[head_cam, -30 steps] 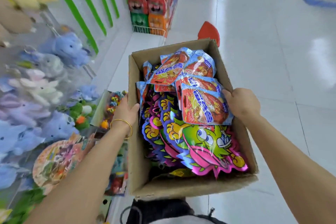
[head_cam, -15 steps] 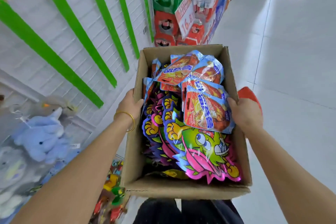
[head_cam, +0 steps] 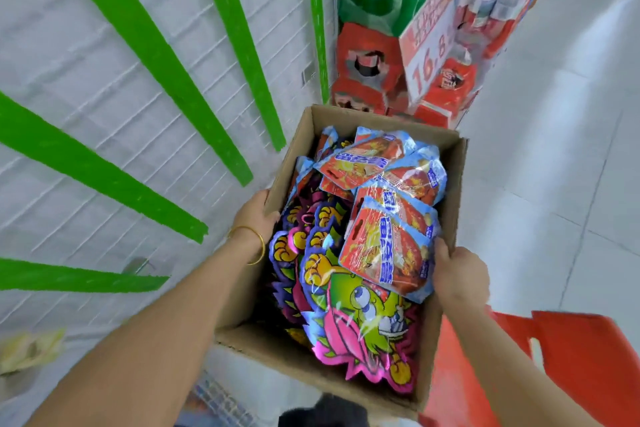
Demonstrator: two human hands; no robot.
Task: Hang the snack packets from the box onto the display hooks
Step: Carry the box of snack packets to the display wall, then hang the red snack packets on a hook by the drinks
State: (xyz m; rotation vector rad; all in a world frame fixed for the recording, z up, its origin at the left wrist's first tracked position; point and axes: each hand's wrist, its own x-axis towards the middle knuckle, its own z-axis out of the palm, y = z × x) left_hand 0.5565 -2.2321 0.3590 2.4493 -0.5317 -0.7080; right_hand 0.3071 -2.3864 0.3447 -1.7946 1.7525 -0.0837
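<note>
Left hand [head_cam: 256, 215] and right hand [head_cam: 460, 279] each clutch a side wall of the box [head_cam: 388, 120], the top red snack packet [head_cam: 384, 253] lying just beside the right.

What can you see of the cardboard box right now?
The cardboard box is plain brown corrugated card, open at the top and held up by both hands. The left hand grips its left rim and the right hand its right rim. Inside, red-and-blue snack packets lie on shiny dragon-shaped packets, filling it nearly to the rim. It is beside a white grid wall with green strips.
</note>
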